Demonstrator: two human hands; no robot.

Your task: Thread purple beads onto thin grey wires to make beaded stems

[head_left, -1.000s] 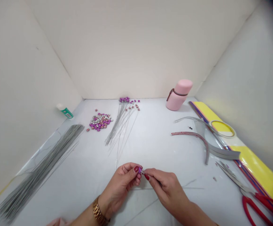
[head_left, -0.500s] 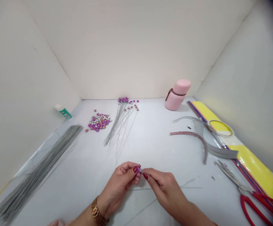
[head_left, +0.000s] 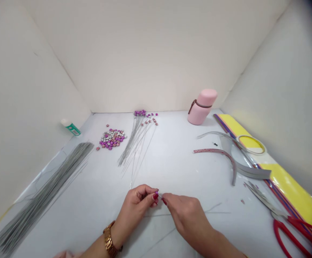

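Near the front centre, my left hand pinches a small purple star between thumb and finger, mostly covered by them. My right hand is closed on a thin wire whose end meets the star. A few loose wires lie on the table under my hands. Farther back, a bunch of wires carries purple and pink stars at its far end. Left of it sits a pile of purple, pink and silver stars.
A thick bundle of grey wires lies at the left, near a glue stick. A pink bottle stands at the back. Right are paper strips, a tape roll, yellow packs and red-handled scissors.
My left fingers now cover more of the purple star. My right hand has turned slightly, its fingers closer together around the wire. The whole view has shifted a little.
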